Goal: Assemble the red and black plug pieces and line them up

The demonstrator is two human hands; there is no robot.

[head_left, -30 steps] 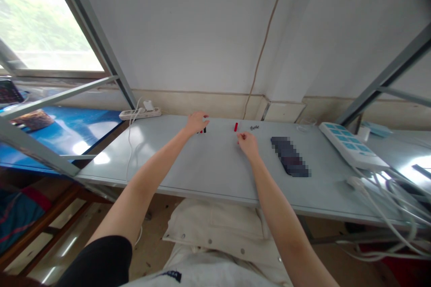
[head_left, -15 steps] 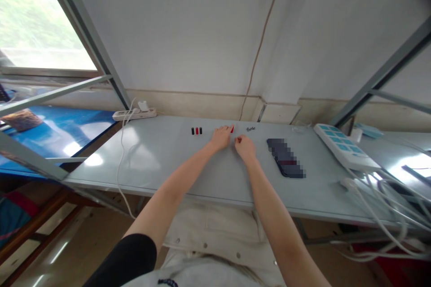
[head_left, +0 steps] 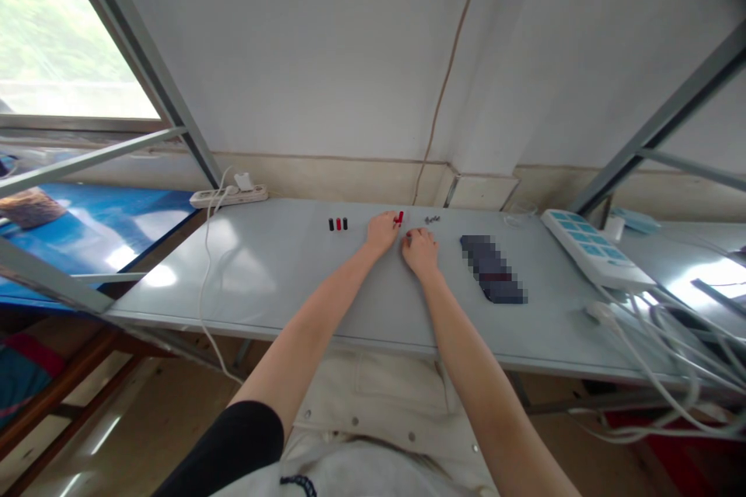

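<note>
My left hand [head_left: 381,233] is closed on a small red cylinder [head_left: 400,217], which sticks up past its fingertips above the grey table. Close by on the right, my right hand [head_left: 420,250] rests low over the tabletop with its fingers curled in. Something small and dark shows at its fingertips, too small to name. Left of my hands stand two small black cylinders [head_left: 331,224] with a red one [head_left: 339,224] between them, in a short row. Beyond my right hand lies a little cluster of small grey metal pieces [head_left: 432,220].
A dark, pixelated phone-like slab [head_left: 494,270] lies right of my right hand. A large white power strip [head_left: 594,248] with tangled white cables sits farther right. Another power strip [head_left: 229,196] is at the back left, its cable [head_left: 205,279] hanging over the front edge.
The red piece at my left hand now stands more upright and shows more fully. My right hand has turned slightly, its fingers now lower against the table. The view has shifted a little.
</note>
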